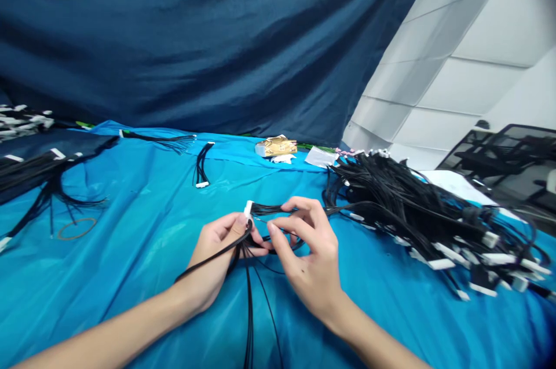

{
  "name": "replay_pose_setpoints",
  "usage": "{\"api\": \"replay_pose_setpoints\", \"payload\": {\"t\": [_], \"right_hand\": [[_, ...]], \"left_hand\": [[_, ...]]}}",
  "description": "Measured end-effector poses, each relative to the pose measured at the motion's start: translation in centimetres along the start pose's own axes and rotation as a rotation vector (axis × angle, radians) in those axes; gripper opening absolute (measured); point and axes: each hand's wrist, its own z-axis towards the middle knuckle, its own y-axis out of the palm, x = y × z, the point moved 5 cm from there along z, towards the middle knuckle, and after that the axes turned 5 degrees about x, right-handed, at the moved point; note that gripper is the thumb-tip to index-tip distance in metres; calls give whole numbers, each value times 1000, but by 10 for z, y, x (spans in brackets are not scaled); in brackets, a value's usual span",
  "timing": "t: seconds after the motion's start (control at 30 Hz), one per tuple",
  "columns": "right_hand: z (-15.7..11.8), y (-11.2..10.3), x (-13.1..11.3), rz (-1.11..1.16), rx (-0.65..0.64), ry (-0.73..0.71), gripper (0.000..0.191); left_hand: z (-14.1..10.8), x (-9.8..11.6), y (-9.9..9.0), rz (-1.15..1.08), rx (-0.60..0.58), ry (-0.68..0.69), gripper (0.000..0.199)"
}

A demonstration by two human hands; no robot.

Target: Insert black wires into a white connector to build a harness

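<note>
Two bare hands are busy over the blue cloth, close together. The left hand has a small white plug pinched upright between its thumb and fingers, with black wires gathered about it. The right hand has its thumb and forefinger brought together on a thin wire just beside the plug, its other fingers bent over a black bundle that runs off toward the big heap of cables.

From where I stand, it looks about midway on this one piece: a bundle already reaches the plug, while several loose wires hang down below the hands, apparently not in any plug. How many are seated I can't tell; the fingers hide too much. Around them, the heap on the right shows plenty of white plugs on its cables, and a short cable lying ahead has a plug at each end. Another cable farther back fans out into bare ends, so that one seems unfinished.

The cloth is rumpled and shiny, with a brown loop lying near the bundles on the left. Toward the back sit a gold packet and some white paper. Behind hangs a dark blue curtain; off to the right are a pale panelled wall and mesh chairs.
</note>
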Motion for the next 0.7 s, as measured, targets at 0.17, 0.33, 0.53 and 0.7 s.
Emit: {"api": "replay_pose_setpoints", "payload": {"t": [0.17, 0.33, 0.53, 0.7], "right_hand": [[-1, 3, -1, 15, -43, 0, 12], [0, 3, -2, -2, -26, -4, 12], [1, 3, -1, 2, -20, 5, 13], [1, 3, -2, 0, -3, -10, 14]], "left_hand": [[-1, -4, 1, -33, -15, -24, 20], [0, -7, 1, -42, -9, -37, 20], [-2, -7, 2, -32, -11, -40, 21], [-2, -6, 2, -8, -13, -9, 24]]}}
